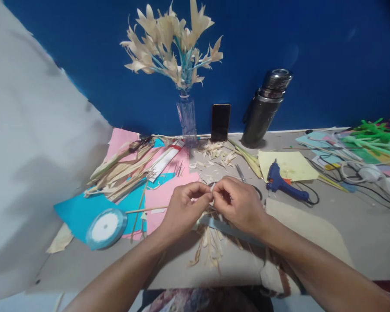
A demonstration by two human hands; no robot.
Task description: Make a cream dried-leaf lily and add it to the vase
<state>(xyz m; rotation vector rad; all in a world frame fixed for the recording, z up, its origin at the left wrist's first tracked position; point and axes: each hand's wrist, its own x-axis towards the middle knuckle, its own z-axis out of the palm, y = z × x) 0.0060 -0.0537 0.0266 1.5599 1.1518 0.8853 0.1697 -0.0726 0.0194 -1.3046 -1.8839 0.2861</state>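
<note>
My left hand point(189, 206) and my right hand point(238, 203) meet above the middle of the table, both closed in a pinch, fingertips against fingertips. Whatever lies between them is too small and too covered to name. A thin stick point(146, 210) runs leftward from behind my left hand; whether that hand grips it, I cannot tell. Under my hands are a pale blue ribbon strip point(227, 227) and shredded dry husk strips point(211, 247). Just beyond my right hand lie scissors point(240, 173), partly hidden by it.
A ribbon spool point(106, 229) rests on blue paper point(73, 212) at left, near a husk pile point(123, 167). Behind stand a bottle point(187, 121) of husk flowers point(172, 39), a phone point(221, 122) and a flask point(263, 108). A glue gun point(284, 184) and cables point(360, 173) lie right.
</note>
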